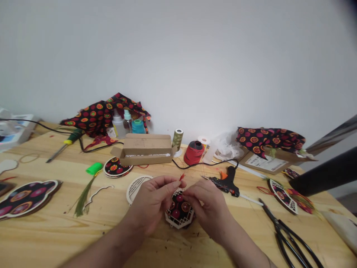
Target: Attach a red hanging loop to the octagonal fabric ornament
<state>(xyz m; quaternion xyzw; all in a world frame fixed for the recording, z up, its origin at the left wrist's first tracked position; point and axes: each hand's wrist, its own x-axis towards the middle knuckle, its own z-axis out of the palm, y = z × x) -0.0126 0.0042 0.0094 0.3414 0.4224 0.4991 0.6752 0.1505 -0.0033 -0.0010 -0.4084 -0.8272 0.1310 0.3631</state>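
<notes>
The left hand [153, 201] is pinching the red string [182, 176] while the right hand [209, 208] is gripping the charm [177, 213] just below, best done softly so nothing is bending.

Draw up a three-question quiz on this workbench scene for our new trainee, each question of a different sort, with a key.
1. Multiple choice: what are the left hand and right hand both handling?
A) glue gun
B) framed fabric ornament
C) screwdriver

2. True or false: the black scissors lie on the wooden table, held by neither hand.

3. Fill in: the teal thread cone stands behind the open cardboard ____.

Key: 1. B; 2. True; 3. box.
</notes>
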